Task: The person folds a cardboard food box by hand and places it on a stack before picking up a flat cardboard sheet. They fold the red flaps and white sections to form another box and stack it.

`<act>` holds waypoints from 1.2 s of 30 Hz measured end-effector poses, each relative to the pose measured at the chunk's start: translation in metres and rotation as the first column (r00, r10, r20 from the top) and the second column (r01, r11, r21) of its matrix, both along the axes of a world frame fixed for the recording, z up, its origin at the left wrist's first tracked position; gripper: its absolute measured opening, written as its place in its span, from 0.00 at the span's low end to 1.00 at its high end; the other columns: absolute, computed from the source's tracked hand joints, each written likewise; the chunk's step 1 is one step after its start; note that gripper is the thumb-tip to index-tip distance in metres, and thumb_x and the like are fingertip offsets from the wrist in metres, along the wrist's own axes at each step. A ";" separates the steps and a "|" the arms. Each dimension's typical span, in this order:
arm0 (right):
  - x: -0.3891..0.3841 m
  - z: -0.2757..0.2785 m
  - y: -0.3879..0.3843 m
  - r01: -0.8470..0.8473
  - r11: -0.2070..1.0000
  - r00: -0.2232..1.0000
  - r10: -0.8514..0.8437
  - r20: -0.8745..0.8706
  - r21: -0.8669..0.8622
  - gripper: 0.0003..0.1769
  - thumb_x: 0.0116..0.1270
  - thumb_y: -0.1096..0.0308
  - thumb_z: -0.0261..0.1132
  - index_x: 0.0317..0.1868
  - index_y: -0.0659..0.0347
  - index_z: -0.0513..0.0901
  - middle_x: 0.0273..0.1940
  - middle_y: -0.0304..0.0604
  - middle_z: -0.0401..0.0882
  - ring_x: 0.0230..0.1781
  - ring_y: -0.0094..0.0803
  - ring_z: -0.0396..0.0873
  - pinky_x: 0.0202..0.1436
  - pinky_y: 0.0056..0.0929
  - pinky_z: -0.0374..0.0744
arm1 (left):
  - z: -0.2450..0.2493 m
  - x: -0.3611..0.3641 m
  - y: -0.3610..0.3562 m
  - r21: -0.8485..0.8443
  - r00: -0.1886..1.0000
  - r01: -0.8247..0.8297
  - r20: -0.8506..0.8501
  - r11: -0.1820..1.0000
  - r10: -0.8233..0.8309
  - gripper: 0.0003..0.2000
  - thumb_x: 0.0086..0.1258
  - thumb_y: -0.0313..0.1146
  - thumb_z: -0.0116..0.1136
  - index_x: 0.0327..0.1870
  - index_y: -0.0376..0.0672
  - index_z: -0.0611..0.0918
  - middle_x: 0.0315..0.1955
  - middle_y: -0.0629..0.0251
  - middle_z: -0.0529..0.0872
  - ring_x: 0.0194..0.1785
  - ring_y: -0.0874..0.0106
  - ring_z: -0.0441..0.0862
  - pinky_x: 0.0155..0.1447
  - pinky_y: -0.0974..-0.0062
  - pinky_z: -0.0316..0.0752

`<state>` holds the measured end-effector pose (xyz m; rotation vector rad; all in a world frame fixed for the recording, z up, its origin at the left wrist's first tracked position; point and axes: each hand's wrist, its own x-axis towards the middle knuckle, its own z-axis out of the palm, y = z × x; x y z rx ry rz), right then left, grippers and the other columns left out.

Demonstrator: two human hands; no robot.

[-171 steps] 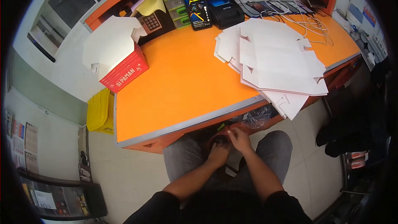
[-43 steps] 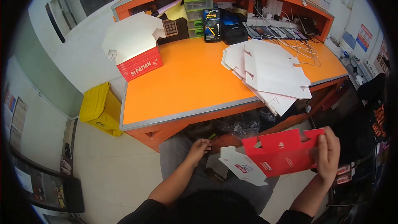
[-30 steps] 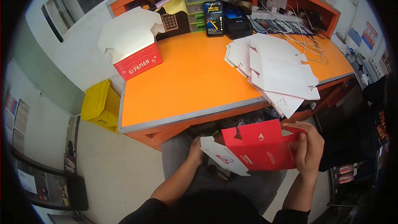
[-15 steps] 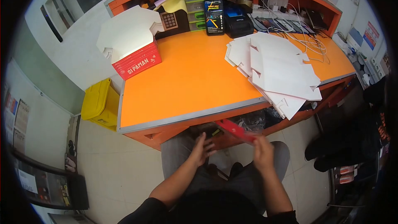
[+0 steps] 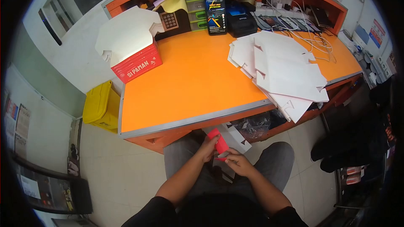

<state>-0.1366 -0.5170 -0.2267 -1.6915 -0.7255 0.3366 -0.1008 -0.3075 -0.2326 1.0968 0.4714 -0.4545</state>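
Note:
A cardboard box blank, red outside and white inside, is held over my lap just below the table's front edge. On its near left, my left hand is closed round a red panel with the thumb on top. My right hand pinches a flap at the near right corner, where the cardboard is bent. Part of the white side shows beyond the hands. On the table's right lies a pile of flat white box blanks. At the left stand nested red boxes marked "SI PAMAN", the lid upright.
The orange table has a metal-edged front. At its back are a propped phone, a black printer, green drawers and white cables. A yellow bin stands left. A person's dark-clothed legs show at right.
The box blank has come down and closer to me, and its white side now shows. My left hand, open before, now grips it. My right hand has moved left to its near corner.

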 end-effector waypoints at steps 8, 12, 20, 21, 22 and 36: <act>0.003 -0.015 0.011 0.516 0.856 0.851 -0.507 0.138 -0.029 0.06 0.66 0.72 0.71 0.35 0.66 0.84 0.53 0.50 0.82 0.53 0.43 0.82 0.58 0.35 0.79 | -0.043 0.000 -0.010 0.225 0.966 -0.038 0.257 0.974 -0.022 0.22 0.76 0.35 0.63 0.67 0.37 0.73 0.55 0.57 0.84 0.62 0.64 0.83 0.63 0.63 0.79; -0.001 -0.048 0.014 0.597 0.789 0.802 -0.593 0.074 -0.143 0.06 0.62 0.73 0.72 0.33 0.65 0.84 0.43 0.46 0.82 0.45 0.38 0.82 0.48 0.32 0.80 | -0.052 -0.006 -0.014 0.585 0.913 0.016 0.322 0.811 -0.251 0.25 0.73 0.34 0.64 0.67 0.35 0.73 0.57 0.54 0.84 0.62 0.62 0.82 0.64 0.64 0.77; -0.004 -0.050 0.015 0.684 0.712 0.713 -0.699 -0.062 -0.157 0.06 0.61 0.73 0.71 0.31 0.65 0.83 0.38 0.46 0.79 0.38 0.37 0.82 0.42 0.33 0.79 | -0.032 -0.002 -0.013 0.364 0.982 0.006 0.174 0.931 -0.074 0.22 0.70 0.35 0.65 0.62 0.35 0.78 0.55 0.52 0.84 0.58 0.62 0.84 0.61 0.65 0.78; -0.004 -0.049 0.014 0.682 0.710 0.713 -0.699 -0.057 -0.175 0.05 0.61 0.73 0.71 0.31 0.65 0.82 0.38 0.47 0.79 0.39 0.38 0.82 0.43 0.33 0.79 | -0.040 -0.002 -0.012 0.386 0.977 0.003 0.196 0.922 -0.085 0.21 0.70 0.35 0.65 0.61 0.35 0.79 0.53 0.53 0.85 0.57 0.62 0.84 0.61 0.65 0.78; -0.004 -0.048 0.014 0.680 0.708 0.713 -0.699 -0.052 -0.192 0.05 0.61 0.73 0.71 0.32 0.65 0.82 0.38 0.47 0.79 0.40 0.38 0.82 0.44 0.34 0.79 | -0.052 -0.001 -0.011 0.408 0.971 -0.001 0.218 0.913 -0.096 0.20 0.70 0.34 0.65 0.60 0.35 0.80 0.51 0.53 0.86 0.56 0.63 0.85 0.60 0.65 0.78; -0.004 -0.083 0.010 0.496 0.866 0.729 -0.453 -0.513 -0.059 0.07 0.67 0.73 0.71 0.41 0.63 0.80 0.42 0.43 0.84 0.40 0.29 0.83 0.42 0.31 0.80 | -0.013 -0.009 -0.015 0.415 0.877 0.344 0.180 0.842 -0.446 0.34 0.70 0.37 0.71 0.72 0.37 0.67 0.57 0.57 0.81 0.65 0.68 0.78 0.69 0.65 0.74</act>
